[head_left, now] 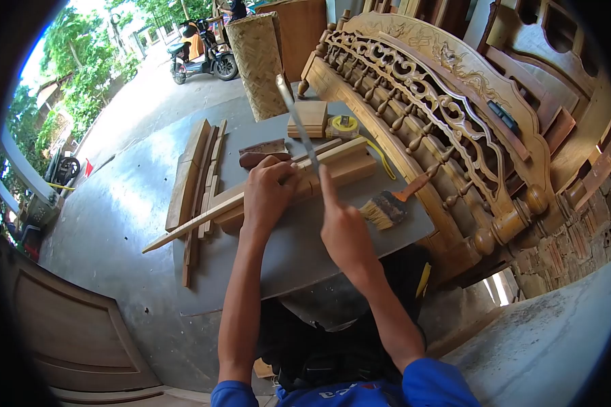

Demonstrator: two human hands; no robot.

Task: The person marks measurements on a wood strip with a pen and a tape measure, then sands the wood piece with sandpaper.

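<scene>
My left hand (270, 193) is closed on a long thin wood strip (200, 218), whose pointed end sticks out to the lower left. The strip lies across a thicker wood block (343, 173). In my right hand (348, 234) is a long flat metal file (297, 115), index finger stretched along it, its far end raised and pointing away. The file crosses over the strip just right of my left hand. A brush (387, 207) with an orange handle lies right of my right hand. Beyond my left hand sits a brown wooden piece (263, 152).
Several wood strips (195, 176) lie at the grey board's (299, 261) left side. Small wood blocks (308, 119) and a yellow tape measure (343, 125) sit at its back. Carved wooden panels (421, 102) stand at the right, a woven roll (258, 68) behind. A motorbike (204, 57) is outside.
</scene>
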